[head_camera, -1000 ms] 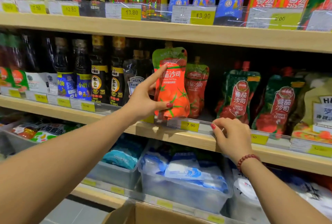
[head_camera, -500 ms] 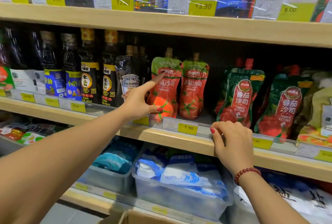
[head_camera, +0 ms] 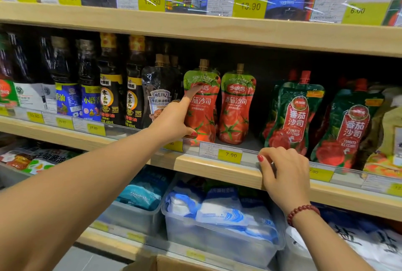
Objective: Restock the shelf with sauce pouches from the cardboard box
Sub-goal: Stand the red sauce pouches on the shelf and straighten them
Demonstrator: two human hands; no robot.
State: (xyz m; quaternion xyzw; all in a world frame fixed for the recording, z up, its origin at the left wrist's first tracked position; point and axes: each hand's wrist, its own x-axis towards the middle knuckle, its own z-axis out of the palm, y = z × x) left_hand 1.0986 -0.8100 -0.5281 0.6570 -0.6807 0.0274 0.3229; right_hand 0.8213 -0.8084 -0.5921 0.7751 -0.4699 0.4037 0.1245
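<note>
Two red tomato sauce pouches with green tops stand side by side on the middle shelf. My left hand reaches to the left pouch; its straight index finger presses the pouch's front and its thumb touches the lower part. The right pouch stands free. My right hand rests on the shelf's front edge, fingers curled over the clear price rail. A corner of the cardboard box shows at the bottom edge; its inside is hidden.
A black Heinz pouch and dark oil bottles stand left of the red pouches. Green ketchup pouches fill the right, with a gap between. Clear bins of blue-white bags sit on the lower shelf.
The left pouch went from being held up at the shelf front to standing deeper on the shelf beside the other pouch, with my left hand following it. My right hand stayed on the rail.
</note>
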